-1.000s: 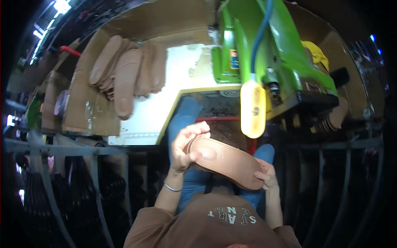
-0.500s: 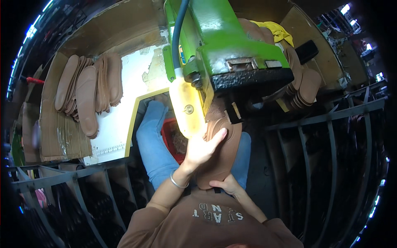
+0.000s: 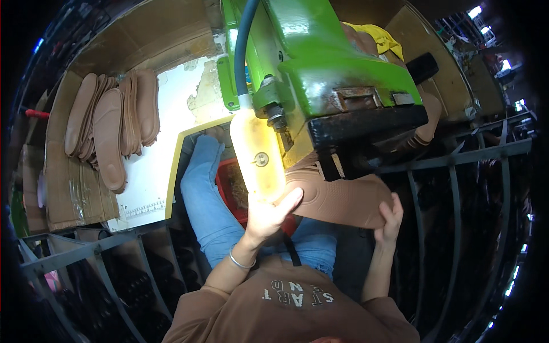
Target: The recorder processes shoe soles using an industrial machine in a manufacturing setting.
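A brown shoe insole [image 3: 343, 200] lies crosswise under the black head of a green machine [image 3: 343, 74], and its upper edge passes out of sight there. My left hand [image 3: 267, 216] is closed on its left end, thumb on top and the other fingers hidden beneath. At the right end, the fingers of my right hand [image 3: 390, 220] wrap round the edge. Layered edges show beside the machine head, but I cannot tell how many pieces I hold. A glowing lamp [image 3: 255, 143] hangs directly above my left hand.
Several insoles [image 3: 108, 140] lie piled on the white table [image 3: 171, 114] at left, inside a cut-open cardboard box [image 3: 60, 188]. More insoles [image 3: 432, 114] are behind the machine at right, near a yellow cloth [image 3: 377, 39]. Below is a red container [image 3: 224, 197]; metal racks [image 3: 97, 246] flank both sides.
The insole has turned from pointing toward me to lying crosswise. My right hand has swung from near my lap out to the right with its end. My left hand stays near the lamp.
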`<state>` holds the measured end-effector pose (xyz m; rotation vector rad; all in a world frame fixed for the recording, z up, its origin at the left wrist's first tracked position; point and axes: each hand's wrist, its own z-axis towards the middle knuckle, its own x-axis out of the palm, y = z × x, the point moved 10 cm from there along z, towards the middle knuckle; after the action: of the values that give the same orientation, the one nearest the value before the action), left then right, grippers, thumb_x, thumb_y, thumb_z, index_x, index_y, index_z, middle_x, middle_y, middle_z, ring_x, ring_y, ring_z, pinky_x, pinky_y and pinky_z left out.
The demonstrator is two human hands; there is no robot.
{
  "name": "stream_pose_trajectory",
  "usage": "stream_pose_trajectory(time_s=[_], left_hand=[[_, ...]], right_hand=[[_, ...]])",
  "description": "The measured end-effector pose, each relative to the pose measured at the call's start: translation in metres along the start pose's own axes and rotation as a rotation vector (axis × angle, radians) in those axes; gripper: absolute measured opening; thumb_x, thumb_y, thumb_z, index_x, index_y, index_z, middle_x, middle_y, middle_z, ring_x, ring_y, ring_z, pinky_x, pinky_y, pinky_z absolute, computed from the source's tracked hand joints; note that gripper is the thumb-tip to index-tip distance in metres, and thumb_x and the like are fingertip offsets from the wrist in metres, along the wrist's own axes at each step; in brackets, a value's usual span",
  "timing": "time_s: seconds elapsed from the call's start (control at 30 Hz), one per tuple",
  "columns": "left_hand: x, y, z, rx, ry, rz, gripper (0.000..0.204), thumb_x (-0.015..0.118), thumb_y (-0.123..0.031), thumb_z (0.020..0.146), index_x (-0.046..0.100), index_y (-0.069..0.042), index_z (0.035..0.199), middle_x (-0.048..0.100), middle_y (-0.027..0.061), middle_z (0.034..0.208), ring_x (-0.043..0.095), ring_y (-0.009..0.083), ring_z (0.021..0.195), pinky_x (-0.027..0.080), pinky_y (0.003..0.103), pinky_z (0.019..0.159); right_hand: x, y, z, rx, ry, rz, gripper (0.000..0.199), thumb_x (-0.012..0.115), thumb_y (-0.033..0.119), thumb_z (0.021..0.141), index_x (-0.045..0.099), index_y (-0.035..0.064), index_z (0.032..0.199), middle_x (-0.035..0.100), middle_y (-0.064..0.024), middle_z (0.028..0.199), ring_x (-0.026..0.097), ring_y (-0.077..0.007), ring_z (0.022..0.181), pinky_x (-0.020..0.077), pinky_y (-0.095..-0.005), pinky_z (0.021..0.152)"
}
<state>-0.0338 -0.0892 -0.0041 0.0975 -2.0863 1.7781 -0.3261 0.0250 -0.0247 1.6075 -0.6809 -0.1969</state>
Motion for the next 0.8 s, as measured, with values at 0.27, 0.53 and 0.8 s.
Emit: stream_pose_trajectory(time_s=[0.27,0.53,0.8], left_hand=[[-0.046,-0.025,-0.005,0.072,-0.031,0.100,0.031,0.071,-0.005,0.072,0.061,0.004,0.100,0.065,0.0078,0.089,0.060,0.0110,0.080,0.048,0.025,0.076],[-0.116,-0.030,-0.033,-0.016,-0.192,-0.004,0.031,0.065,0.000,0.071,0.057,0.009,0.099,0.063,0.0120,0.090,0.061,0.0149,0.081,0.047,0.025,0.077],[-0.161,0.024,-0.083,-0.225,-0.026,-0.004,0.043,0.074,-0.013,0.068,0.058,0.011,0.099,0.066,0.0148,0.091,0.063,0.0158,0.078,0.049,0.026,0.074]], right_hand=[[0.076,0.013,0.056,0.029,0.123,0.112,0.026,0.063,0.001,0.077,0.050,0.0039,0.100,0.058,-0.0063,0.092,0.057,-0.0123,0.084,0.0474,-0.0245,0.076],[0.138,-0.015,0.032,0.089,0.283,0.131,0.035,0.064,0.001,0.075,0.050,0.0006,0.108,0.058,-0.0089,0.102,0.057,-0.0145,0.094,0.0453,-0.0270,0.084],[0.186,-0.022,0.024,0.157,0.382,0.023,0.037,0.064,-0.007,0.064,0.056,-0.0060,0.100,0.064,-0.0104,0.093,0.061,-0.0145,0.087,0.0471,-0.0251,0.079]])
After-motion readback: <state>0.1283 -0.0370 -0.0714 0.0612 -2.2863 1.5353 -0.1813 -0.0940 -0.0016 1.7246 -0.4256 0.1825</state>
